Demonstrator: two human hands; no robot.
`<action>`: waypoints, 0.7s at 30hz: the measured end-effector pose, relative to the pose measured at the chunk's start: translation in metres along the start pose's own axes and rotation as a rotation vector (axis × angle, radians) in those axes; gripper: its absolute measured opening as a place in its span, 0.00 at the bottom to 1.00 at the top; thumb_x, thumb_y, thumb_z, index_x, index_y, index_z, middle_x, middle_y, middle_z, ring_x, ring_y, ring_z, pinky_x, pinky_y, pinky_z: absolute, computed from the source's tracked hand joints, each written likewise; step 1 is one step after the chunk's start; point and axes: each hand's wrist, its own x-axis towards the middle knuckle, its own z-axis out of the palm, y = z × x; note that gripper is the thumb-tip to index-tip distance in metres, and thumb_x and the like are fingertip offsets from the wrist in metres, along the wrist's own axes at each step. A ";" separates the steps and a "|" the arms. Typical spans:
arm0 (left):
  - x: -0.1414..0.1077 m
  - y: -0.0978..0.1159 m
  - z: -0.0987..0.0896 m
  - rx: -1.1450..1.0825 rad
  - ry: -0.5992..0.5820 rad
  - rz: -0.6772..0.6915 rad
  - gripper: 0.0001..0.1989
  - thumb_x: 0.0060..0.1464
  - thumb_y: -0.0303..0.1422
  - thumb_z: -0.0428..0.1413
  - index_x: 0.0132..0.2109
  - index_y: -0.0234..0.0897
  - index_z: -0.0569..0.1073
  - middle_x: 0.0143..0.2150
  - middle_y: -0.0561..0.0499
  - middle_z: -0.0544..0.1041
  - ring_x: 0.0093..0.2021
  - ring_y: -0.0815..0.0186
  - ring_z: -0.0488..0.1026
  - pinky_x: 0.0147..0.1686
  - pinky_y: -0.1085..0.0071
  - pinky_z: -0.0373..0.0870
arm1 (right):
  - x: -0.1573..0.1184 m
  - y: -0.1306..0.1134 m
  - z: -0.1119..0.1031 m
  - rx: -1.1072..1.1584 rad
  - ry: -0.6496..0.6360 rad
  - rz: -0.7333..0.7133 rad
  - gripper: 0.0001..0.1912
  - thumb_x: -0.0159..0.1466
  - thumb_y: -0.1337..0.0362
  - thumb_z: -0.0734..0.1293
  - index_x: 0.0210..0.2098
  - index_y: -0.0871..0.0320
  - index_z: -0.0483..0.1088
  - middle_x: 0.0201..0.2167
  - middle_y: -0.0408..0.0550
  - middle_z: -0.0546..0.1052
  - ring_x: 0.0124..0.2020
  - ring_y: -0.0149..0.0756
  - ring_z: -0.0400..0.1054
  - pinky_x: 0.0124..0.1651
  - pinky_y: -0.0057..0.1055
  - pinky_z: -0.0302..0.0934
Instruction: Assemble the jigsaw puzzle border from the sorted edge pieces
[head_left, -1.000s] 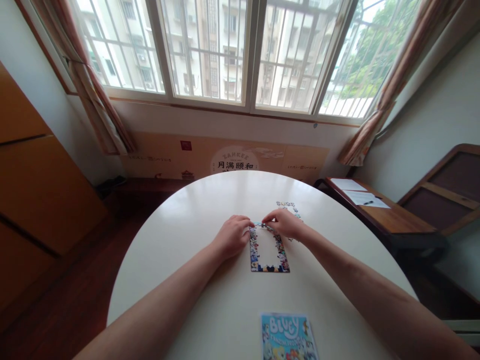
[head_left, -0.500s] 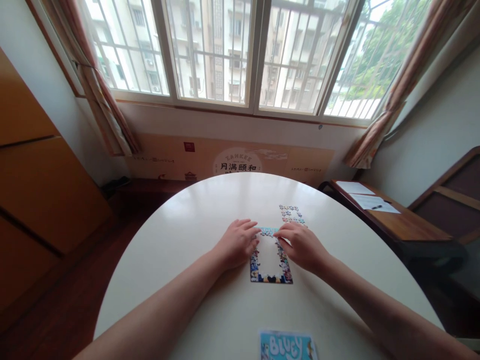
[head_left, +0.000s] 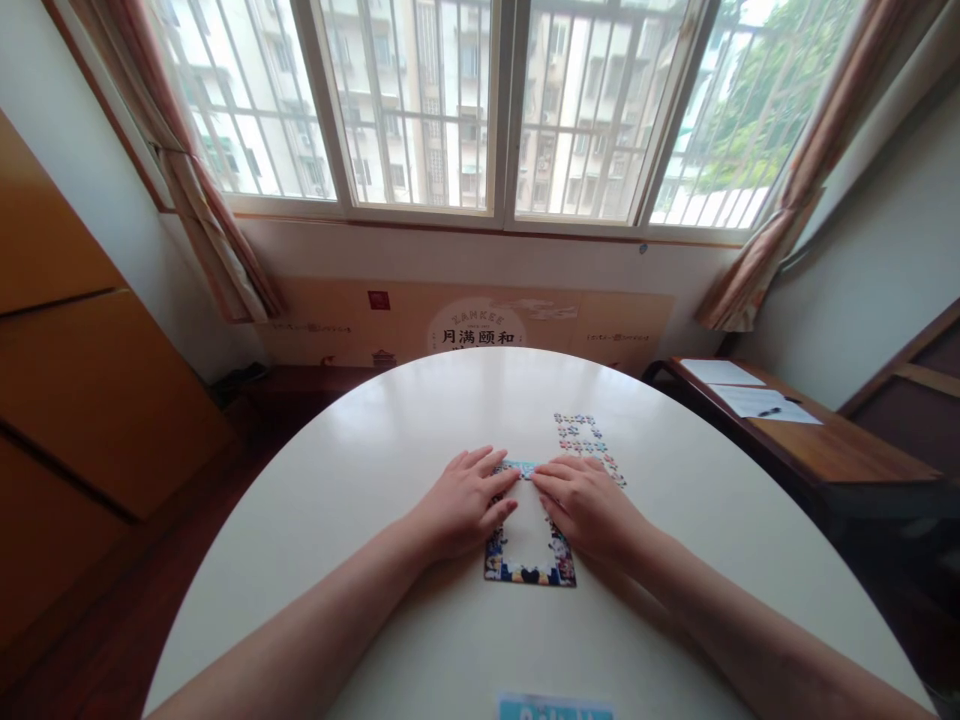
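On the round white table lies a rectangular puzzle border [head_left: 530,575] with a bare middle. My left hand [head_left: 466,500] rests on its upper left side, fingers apart and nothing in them. My right hand [head_left: 589,500] lies over the upper right side, its fingers spread and flat with their tips on the blue top strip [head_left: 523,467]. Parts of both sides of the border are hidden under my hands. Just beyond my right hand, a group of loose puzzle pieces [head_left: 577,432] lies in rows, partly covered by that hand.
A blue card or box [head_left: 556,708] is cut off at the bottom edge, on the white table [head_left: 315,560]. To the right stands a wooden side table [head_left: 847,440] with papers [head_left: 765,405] and a pen. A barred window and curtains are ahead.
My right hand has shifted left along the top strip and flattened. My left hand has spread a little lower over the border. The view has tilted, and the blue card sits lower.
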 end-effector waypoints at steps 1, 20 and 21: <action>0.000 0.000 0.000 0.001 -0.006 -0.004 0.23 0.66 0.45 0.48 0.62 0.44 0.71 0.67 0.40 0.66 0.67 0.45 0.61 0.64 0.44 0.56 | 0.000 0.000 0.000 0.005 0.000 0.002 0.14 0.70 0.64 0.60 0.48 0.54 0.77 0.51 0.50 0.79 0.53 0.45 0.69 0.57 0.43 0.55; 0.003 0.002 -0.003 -0.018 0.082 -0.033 0.19 0.62 0.36 0.54 0.56 0.33 0.75 0.61 0.39 0.74 0.61 0.52 0.69 0.63 0.55 0.63 | 0.010 -0.001 -0.007 -0.013 0.055 0.095 0.11 0.66 0.66 0.66 0.45 0.51 0.78 0.42 0.47 0.81 0.47 0.42 0.71 0.55 0.40 0.58; 0.003 0.002 -0.002 -0.017 0.086 -0.037 0.19 0.61 0.36 0.54 0.57 0.33 0.75 0.61 0.39 0.74 0.61 0.52 0.69 0.64 0.55 0.63 | 0.013 -0.001 -0.008 -0.021 0.037 0.102 0.11 0.66 0.65 0.66 0.45 0.51 0.79 0.42 0.47 0.81 0.47 0.43 0.71 0.54 0.39 0.59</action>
